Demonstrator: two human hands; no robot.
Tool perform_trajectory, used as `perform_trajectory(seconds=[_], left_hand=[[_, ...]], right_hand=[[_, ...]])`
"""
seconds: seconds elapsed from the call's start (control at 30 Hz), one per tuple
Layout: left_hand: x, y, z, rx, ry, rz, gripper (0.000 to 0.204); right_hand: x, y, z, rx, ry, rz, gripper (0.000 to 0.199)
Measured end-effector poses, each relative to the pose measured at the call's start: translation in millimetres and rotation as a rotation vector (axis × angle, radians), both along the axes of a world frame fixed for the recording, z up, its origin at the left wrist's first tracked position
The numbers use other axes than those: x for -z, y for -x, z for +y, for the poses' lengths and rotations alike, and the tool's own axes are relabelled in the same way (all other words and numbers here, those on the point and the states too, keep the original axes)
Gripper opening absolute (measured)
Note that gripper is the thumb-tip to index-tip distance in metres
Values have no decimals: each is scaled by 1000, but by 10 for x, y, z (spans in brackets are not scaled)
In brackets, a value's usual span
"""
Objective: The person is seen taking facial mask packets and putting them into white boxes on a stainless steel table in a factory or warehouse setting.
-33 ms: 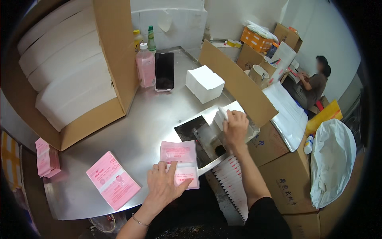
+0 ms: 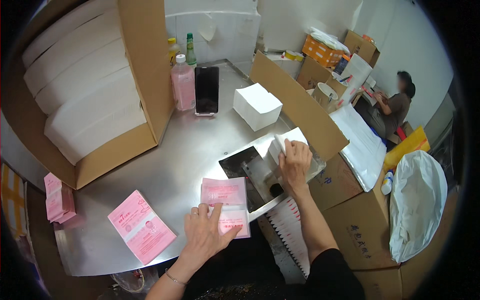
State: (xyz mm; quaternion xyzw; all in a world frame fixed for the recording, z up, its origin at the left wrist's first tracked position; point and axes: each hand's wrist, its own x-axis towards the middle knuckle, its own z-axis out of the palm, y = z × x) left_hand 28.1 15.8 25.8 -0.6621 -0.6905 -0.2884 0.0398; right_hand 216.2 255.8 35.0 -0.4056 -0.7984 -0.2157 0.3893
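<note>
My left hand lies with its fingers spread on a pink printed packet with a clear sleeve-like edge, at the front of the metal table. Farther right, the fingers of my right hand are curled over the edge of the top white paper on a stack. That stack stands in a metal holder beside a dark slot in the tabletop. To the left of my left hand lies a pile of pink printed packets. A block of white paper stands beyond my right hand.
A large open carton of white paper bundles rises at the left. Behind stand a phone on a stand and a pink bottle. More pink packets sit at the left edge. Cartons crowd the right; a person sits beyond.
My right hand has shifted very slightly to the left on the white paper. My left hand stays on the pink packet.
</note>
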Motion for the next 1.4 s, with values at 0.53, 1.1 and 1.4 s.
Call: perform_trajectory(seconds=[0.53, 1.1, 1.4], left_hand=[[101, -4, -29, 63, 78, 3, 48], [62, 291, -117, -42, 87, -219, 95], [-6, 240, -43, 11, 1, -191, 55]], right_hand=[[-66, -41, -36, -47, 64, 50, 42], [62, 698, -1213, -793, 560, 253, 18], [-134, 668, -855, -735, 1839, 381, 31]])
